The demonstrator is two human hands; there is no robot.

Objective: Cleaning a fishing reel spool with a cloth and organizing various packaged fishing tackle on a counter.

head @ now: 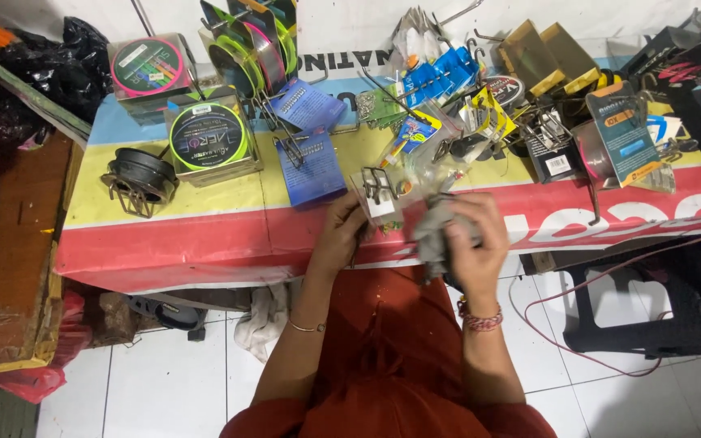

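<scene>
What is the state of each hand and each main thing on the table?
left hand: grips small clear packet
right hand: shut on grey cloth
black spool: lies flat
boxed line spool: closed, flat
blue packet: flat, sealed

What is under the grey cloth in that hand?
The right hand bunches the grey cloth over the table's edge. Whatever the cloth wraps is covered. The left hand rests alongside.

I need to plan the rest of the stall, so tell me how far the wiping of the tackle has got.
Done: cannot tell; no item looks visibly cleaned. In hand: the right hand grips a grey cloth, and the left hand holds a small clear packet at the table edge. Left: line spools, blue packets and other tackle lie untouched.
</scene>
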